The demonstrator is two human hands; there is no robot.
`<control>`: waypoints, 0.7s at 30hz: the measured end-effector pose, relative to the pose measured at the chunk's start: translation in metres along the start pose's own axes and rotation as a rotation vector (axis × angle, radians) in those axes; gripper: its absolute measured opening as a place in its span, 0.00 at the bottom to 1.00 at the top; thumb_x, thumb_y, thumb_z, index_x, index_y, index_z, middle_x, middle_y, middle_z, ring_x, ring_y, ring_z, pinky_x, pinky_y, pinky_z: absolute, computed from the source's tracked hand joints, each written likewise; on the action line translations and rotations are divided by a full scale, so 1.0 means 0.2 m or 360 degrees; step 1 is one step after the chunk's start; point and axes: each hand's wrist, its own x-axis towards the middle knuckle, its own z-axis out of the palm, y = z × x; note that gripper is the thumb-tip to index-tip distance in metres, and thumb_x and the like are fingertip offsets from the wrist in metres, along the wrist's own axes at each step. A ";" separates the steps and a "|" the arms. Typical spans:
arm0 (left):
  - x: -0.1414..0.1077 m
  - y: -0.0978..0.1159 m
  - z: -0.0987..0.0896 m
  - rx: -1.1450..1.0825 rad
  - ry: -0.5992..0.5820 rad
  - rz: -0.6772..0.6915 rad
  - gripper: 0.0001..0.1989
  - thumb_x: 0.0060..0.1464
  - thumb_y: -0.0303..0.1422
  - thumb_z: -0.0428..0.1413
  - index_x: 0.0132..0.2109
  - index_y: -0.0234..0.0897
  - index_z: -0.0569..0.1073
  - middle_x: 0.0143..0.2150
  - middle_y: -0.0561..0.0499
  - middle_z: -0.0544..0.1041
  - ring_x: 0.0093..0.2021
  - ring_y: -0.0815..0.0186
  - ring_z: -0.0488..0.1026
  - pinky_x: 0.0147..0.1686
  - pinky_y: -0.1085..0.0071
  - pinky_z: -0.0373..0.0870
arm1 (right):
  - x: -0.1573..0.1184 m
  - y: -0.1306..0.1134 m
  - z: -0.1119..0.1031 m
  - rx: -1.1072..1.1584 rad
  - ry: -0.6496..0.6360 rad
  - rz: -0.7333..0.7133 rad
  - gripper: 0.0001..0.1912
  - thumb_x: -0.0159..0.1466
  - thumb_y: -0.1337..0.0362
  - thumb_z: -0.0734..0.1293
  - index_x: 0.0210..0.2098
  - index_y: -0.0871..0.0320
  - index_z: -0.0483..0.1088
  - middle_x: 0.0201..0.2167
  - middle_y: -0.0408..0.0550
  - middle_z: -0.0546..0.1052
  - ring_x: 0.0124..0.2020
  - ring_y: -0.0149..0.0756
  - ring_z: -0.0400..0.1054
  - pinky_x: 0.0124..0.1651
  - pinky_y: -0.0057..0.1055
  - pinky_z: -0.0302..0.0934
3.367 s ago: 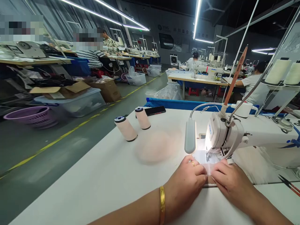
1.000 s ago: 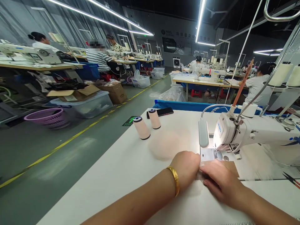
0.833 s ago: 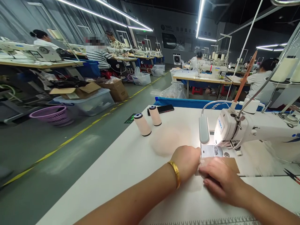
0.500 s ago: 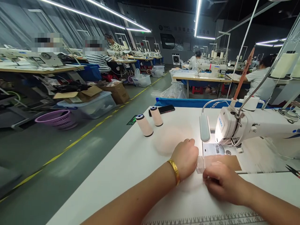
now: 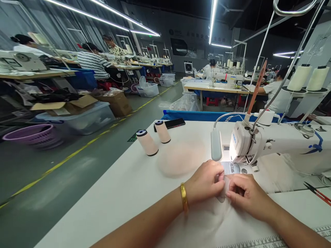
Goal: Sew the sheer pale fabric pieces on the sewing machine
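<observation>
Left hand (image 5: 207, 179) and right hand (image 5: 247, 193) both on the sheer fabric (image 5: 226, 186). Each grip is narrow, thumb and fingers pinching the piece; exact fold partly hidden by the fingers. Fabric sits in the gap between the two, slack spilling onto the counter (image 5: 124, 196) on the near side of the grip. Sewing machine (image 5: 239, 141) just beyond the grip, needle plate (image 5: 227, 167) right past the fingertips. Spare pale sheer heap (image 5: 181, 158) off left of the grip, ruler (image 5: 269, 241) near side, snips (image 5: 319, 193) well right. Step in hand, my read: squaring up the fabric edge by hand. Next move calls for even tension both sides and a flat, wrinkle-free edge.
</observation>
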 end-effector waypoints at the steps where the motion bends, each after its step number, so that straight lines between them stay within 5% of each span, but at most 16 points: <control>1: 0.00 0.00 0.00 -0.0128 0.0023 -0.0027 0.05 0.51 0.28 0.53 0.29 0.39 0.63 0.32 0.53 0.72 0.35 0.63 0.70 0.33 0.70 0.62 | 0.00 0.00 0.00 0.0000 0.0016 0.0023 0.13 0.65 0.64 0.68 0.26 0.55 0.63 0.26 0.38 0.70 0.30 0.33 0.62 0.35 0.29 0.52; 8: 0.00 -0.02 0.01 -0.0470 -0.0142 -0.0142 0.14 0.59 0.46 0.55 0.41 0.40 0.68 0.27 0.58 0.70 0.28 0.65 0.66 0.27 0.72 0.59 | -0.01 0.02 0.00 -0.0094 0.0075 0.0039 0.08 0.65 0.71 0.64 0.30 0.54 0.68 0.30 0.39 0.73 0.33 0.34 0.66 0.39 0.30 0.56; 10: 0.02 -0.04 0.01 -0.0401 -0.0254 -0.0121 0.17 0.59 0.49 0.56 0.35 0.40 0.68 0.25 0.57 0.68 0.27 0.66 0.64 0.26 0.71 0.57 | -0.02 0.03 0.00 -0.0131 0.0089 0.0044 0.08 0.65 0.71 0.63 0.31 0.54 0.67 0.30 0.39 0.73 0.33 0.34 0.66 0.39 0.30 0.57; 14: 0.03 -0.04 0.02 -0.0324 -0.0149 -0.0058 0.19 0.54 0.42 0.57 0.24 0.39 0.60 0.28 0.54 0.67 0.30 0.66 0.65 0.29 0.72 0.60 | -0.02 0.02 -0.01 0.0037 0.0062 0.0153 0.03 0.68 0.66 0.63 0.36 0.53 0.67 0.30 0.40 0.74 0.32 0.35 0.68 0.36 0.29 0.59; 21: 0.01 0.01 0.04 -0.0794 -0.0139 -0.0416 0.07 0.51 0.37 0.57 0.33 0.40 0.68 0.23 0.59 0.67 0.24 0.67 0.66 0.23 0.73 0.61 | -0.02 0.00 -0.02 0.0203 0.0082 0.0316 0.04 0.69 0.63 0.63 0.44 0.52 0.67 0.32 0.39 0.75 0.31 0.34 0.67 0.34 0.29 0.59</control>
